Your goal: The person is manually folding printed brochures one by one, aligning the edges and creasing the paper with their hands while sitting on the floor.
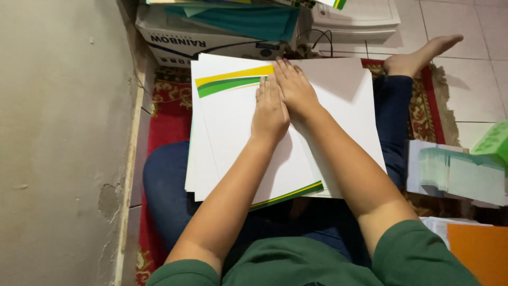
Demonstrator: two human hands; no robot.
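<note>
A bare wall fills the left side; beside it a red rug covers the floor. The person sits cross-legged there, with a stack of white sheets on the lap, likely so the knees serve as a desk. The left hand lies flat, fingers straight and together, gripping nothing, pressing the top sheet below its green-and-yellow band near the stack's far edge. The right hand touches it, equally flat, fingertips at that edge, seemingly smoothing a fold. Green-edged paper stacks sit at the right.
</note>
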